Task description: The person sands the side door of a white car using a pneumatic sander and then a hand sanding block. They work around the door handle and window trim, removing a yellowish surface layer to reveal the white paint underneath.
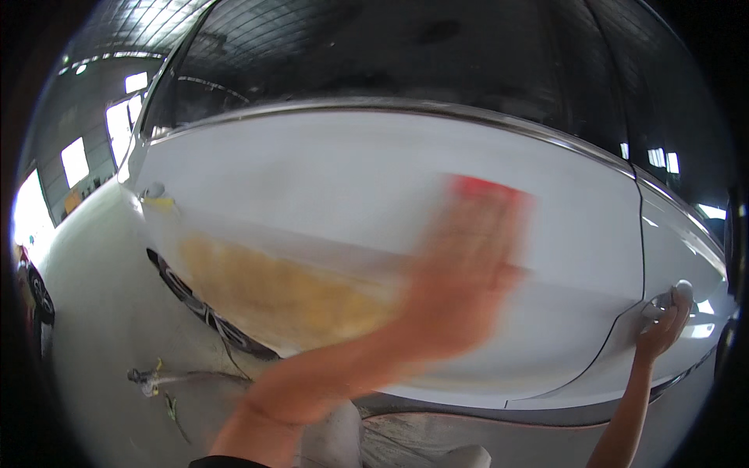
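Observation:
My left hand (450, 292) is blurred and lies over a red pad (491, 190) against a car door panel (327, 164). The pad looks like a hand sanding pad, but the blur hides its detail. Matte white-grey covers the panel, with a large yellowish patch (281, 292), likely body filler, on its lower left part. At the far right, the fingers of my right hand (664, 327) are around the door handle (661, 301) of the adjoining glossy door (667, 245). A small grey fitting with yellow tape (158, 202) sits at the panel's left end.
A dark window (398, 58) with bright trim rises above the panel. A wheel (181, 286) shows below left. On the floor lie a hose-fed tool (143, 377), a green strip (171, 406) and a reddish hose (497, 418). Another car (40, 298) stands far left.

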